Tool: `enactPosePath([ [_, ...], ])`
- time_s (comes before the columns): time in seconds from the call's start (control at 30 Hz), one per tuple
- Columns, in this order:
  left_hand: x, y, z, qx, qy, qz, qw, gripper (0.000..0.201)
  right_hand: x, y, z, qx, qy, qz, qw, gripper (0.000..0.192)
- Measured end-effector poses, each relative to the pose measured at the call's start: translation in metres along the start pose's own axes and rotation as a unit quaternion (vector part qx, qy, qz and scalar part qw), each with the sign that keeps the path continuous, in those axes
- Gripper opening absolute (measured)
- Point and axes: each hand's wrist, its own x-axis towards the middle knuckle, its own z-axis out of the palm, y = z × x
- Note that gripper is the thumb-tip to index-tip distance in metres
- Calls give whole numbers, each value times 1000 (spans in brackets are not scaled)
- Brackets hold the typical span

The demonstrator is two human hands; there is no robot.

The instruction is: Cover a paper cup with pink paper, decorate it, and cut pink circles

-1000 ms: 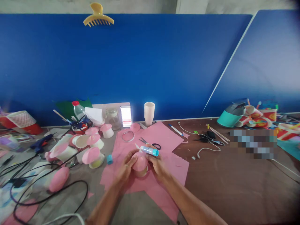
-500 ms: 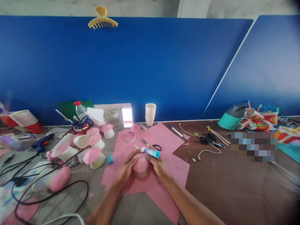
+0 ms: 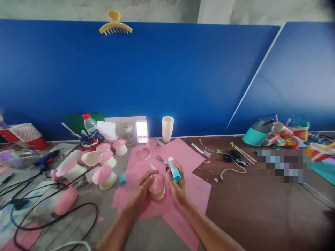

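On the pink paper: pink-topped cup (image 3: 157, 186), tilted, between both hands
Left hand (image 3: 142, 190): fingers curled round the cup's left side, gripping it
Right hand (image 3: 178, 186): closed on a glue stick (image 3: 174, 168), blue end toward the camera
Pink paper (image 3: 183, 153): sheets spread on the table under the hands
Scissors (image 3: 163, 161): just behind the cup
Blue cap (image 3: 122, 179): left of the paper
Finished cups (image 3: 103, 174): clustered further left

Both bare forearms reach forward from the bottom edge and converge. The left hand (image 3: 142, 188) is cupped, fingers (image 3: 146, 178) curled round to the right. The right hand (image 3: 178, 186) stands just beside it, fingers pinched and raised, thumb up.
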Motion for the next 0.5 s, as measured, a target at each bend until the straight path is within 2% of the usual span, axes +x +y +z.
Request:
enactPosePath([
  [0.07, -1, 1, 1, -14, 7, -14, 1000, 42, -3, -5, 1, -1, 3, -26, 1000, 48],
  [0.17, -1, 3, 2, -44, -6, -31, 999, 45, -5, -10, 4, -18, -34, -56, 998, 48],
  [0.37, 0, 1, 4, -97, -21, -37, 994, 42, -5, -9, 4, -69, -58, -57, 994, 51],
  [0.5, -2, 3, 6, -71, -16, -26, 997, 43, -5, -7, 4, -85, -67, -67, 992, 53],
])
